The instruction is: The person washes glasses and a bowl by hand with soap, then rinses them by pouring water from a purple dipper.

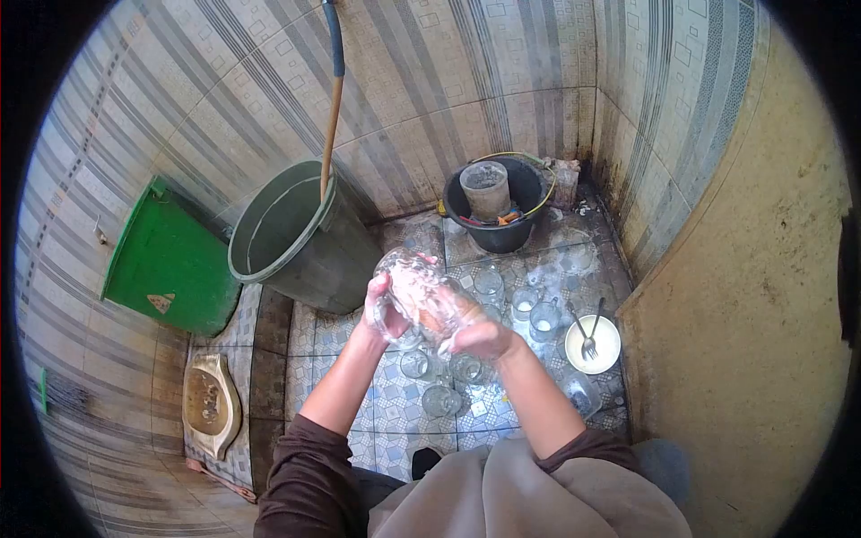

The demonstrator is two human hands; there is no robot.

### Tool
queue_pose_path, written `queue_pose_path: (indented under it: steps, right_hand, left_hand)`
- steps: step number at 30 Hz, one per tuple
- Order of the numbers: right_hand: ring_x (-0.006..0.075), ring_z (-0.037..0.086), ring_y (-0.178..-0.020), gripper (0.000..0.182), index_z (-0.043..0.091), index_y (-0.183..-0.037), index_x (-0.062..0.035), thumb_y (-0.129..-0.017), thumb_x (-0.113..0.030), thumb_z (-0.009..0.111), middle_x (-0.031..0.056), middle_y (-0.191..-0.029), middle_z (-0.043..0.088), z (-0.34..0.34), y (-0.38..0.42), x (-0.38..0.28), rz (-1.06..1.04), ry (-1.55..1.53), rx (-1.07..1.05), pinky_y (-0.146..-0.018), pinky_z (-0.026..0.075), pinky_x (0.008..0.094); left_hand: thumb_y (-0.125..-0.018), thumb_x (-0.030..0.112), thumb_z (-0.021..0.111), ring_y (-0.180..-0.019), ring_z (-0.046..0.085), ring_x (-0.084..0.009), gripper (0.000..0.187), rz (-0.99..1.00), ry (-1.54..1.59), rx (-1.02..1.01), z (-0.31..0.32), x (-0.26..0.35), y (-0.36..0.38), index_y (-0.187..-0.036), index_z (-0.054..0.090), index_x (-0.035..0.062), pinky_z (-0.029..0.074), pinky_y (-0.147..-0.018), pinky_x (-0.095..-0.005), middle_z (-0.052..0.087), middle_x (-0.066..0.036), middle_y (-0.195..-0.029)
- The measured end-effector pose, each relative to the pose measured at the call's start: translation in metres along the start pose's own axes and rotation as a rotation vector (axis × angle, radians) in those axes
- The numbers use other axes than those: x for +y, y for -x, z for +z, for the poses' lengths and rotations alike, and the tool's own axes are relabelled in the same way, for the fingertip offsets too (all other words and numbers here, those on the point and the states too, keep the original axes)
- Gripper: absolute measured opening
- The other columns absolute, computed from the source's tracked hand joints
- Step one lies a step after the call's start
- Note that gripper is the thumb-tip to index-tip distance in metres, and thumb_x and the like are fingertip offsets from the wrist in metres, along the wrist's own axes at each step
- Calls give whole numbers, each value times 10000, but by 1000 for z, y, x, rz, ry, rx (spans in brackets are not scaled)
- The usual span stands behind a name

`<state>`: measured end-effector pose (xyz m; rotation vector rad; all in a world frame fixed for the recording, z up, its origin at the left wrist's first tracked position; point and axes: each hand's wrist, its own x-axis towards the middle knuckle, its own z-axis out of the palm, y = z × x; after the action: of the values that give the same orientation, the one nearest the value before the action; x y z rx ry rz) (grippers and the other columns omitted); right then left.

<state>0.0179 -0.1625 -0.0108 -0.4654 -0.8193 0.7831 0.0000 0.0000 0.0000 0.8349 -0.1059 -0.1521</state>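
Note:
A clear glass vessel (395,265), with pinkish-white suds over it, is held up in front of me at the middle of the view. My left hand (381,309) grips its left side. On the right side my right hand (480,336) is wrapped round its lower end. Its exact shape is blurred by the suds and glare. Below the hands, several clear glasses (544,321) stand on the tiled floor. To their right sits a white bowl (610,348) with a fork and a spoon (587,345) in it.
A black bucket (502,238) holding a grey cup (485,190) stands at the back. A tall grey bin (341,260) with a hose (332,134) and a green tub (170,260) are at the left, near a squat toilet (224,417). A wall (744,323) bounds the right.

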Motion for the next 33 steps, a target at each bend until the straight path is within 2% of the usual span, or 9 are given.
queue_pose_path:
  steps: [7, 11, 17, 22, 25, 27, 28, 30, 33]
  right_hand:
    - [229, 409, -1094, 617, 277, -1199, 62, -662, -100, 533, 180, -1212, 365, -39, 22, -19, 166, -546, 98, -886, 365, 298]
    - [181, 518, -920, 345, 486, -1024, 48, -721, -108, 537, 138, -995, 536, -40, 23, -35, 169, -162, 230, -813, 393, 269]
    - [124, 506, -583, 275, 585, -662, 7, -732, -259, 596, 53, -689, 579, -42, 16, -41, 400, 650, 459, -554, 400, 264]
    - [280, 554, -701, 321, 497, -941, -87, -721, -319, 530, 110, -840, 579, -16, -9, -22, -350, 1698, 890, -608, 422, 347]
    - [275, 531, -695, 177, 548, -768, -96, -682, -245, 589, 100, -695, 568, -8, -15, 15, -387, 1949, 748, -608, 413, 394]
    - [275, 520, -690, 231, 543, -738, -88, -644, -280, 631, 98, -716, 550, 8, -13, 39, -18, 1897, 545, -624, 411, 380]
    - [275, 520, -690, 231, 543, -738, -88, -644, -280, 631, 98, -716, 550, 11, -16, 44, -6, 1898, 554, -624, 411, 380]
    - [272, 522, -628, 257, 512, -798, -102, -658, -302, 593, 109, -714, 539, 15, -11, 55, 98, 1657, 396, -588, 407, 367]
    - [274, 507, -718, 318, 523, -748, -85, -606, -330, 667, 100, -751, 534, 2, -7, 46, -214, 1685, 956, -635, 404, 366]
  left_hand:
    - [-644, 532, 587, -1087, 409, -307, 801, -161, -84, -114, 6, -6, 8, -1187, 343, -4, 335, -901, -458, 389, -177, -1202]
    - [-691, 590, 462, -1091, 374, -383, 816, -422, 369, -98, 0, -5, 5, -1218, 291, -9, 327, -832, -580, 337, -208, -1232]
    - [-559, 178, 688, -1033, 449, -348, 800, -737, 18, -293, -15, -23, 16, -1218, 278, -13, 359, -851, -521, 422, -215, -1150]
    - [-776, 429, 460, -945, 512, -330, 553, -642, 261, -31, -3, -61, 7, -1146, 403, 22, 412, -808, -467, 503, -162, -1063]
    - [-790, 522, 371, -938, 517, -235, 542, -382, 247, 318, 4, -74, 0, -1104, 449, 87, 425, -793, -390, 522, -114, -1045]
    - [-818, 468, 354, -945, 498, -206, 483, -281, 322, 359, -51, -93, 9, -1165, 405, 136, 401, -814, -351, 519, -85, -1016]
    - [-833, 433, 336, -938, 494, -200, 459, -50, -238, 311, -77, -98, 15, -1193, 372, 150, 388, -825, -350, 512, -73, -996]
    - [-834, 430, 334, -932, 494, -192, 470, 90, -320, 298, -70, -97, 17, -1207, 355, 146, 376, -841, -338, 509, -61, -990]
    - [-814, 470, 365, -931, 496, -177, 543, -140, 23, 539, 10, -69, 9, -1218, 333, 109, 359, -865, -311, 501, -41, -1026]
